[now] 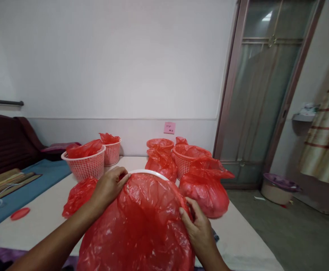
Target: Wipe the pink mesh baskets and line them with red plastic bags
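Observation:
Close in front of me is a large red plastic bag (147, 222), with part of a white basket rim (150, 172) showing along its upper edge. My left hand (109, 188) pinches the bag at that rim, on the upper left. On the right side, the thumb and fingers of my right hand (200, 226) are closed on the bag's edge. The bag hides most of the basket under it. Just beyond my right hand sits a filled red bag (205, 192). Another crumpled red bag (79, 196) lies behind my left forearm.
Two bag-lined baskets (87, 163) (112, 152) stand at the back left. More lined baskets (192, 150) (160, 143) and a red bag (161, 163) are at the back right. A flat red piece (20, 213) lies on the white table (43, 222). A pink note (169, 128) is on the wall.

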### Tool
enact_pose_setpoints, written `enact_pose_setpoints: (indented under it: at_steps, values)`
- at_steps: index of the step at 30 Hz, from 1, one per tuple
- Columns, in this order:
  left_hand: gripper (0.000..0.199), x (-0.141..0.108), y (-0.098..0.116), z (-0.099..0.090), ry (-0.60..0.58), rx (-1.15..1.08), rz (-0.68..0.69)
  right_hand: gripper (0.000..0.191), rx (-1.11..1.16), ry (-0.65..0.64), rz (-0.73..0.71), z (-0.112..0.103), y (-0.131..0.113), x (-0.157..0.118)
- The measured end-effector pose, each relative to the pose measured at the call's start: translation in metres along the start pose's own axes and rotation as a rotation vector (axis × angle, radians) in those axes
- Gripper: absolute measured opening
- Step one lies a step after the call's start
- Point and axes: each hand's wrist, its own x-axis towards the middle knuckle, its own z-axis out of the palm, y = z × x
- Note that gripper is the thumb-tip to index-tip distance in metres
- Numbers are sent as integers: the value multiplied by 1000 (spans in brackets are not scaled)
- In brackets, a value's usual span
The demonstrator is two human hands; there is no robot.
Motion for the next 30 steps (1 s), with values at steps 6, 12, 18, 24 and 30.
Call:
enact_pose_setpoints:
  at_steps: [6,12,18,24,30]
  values:
    - [26,15,-8,1,3,-97,-33,34,22,-47,-42,2,-4,-3]
    - [35,31,-23,15,-87,-304,-233,43,9,1,-28,3,-2,-2]
    - [31,37,-34,15,-219,-383,-431,61,-68,5,13,2,3,-4]
    - [24,34,-33,15,-296,-487,-561,41,-118,-70,-133,1,-2,5]
    - [30,31,-26,8,-310,-532,-499,41,-62,-40,-45,1,-5,11]
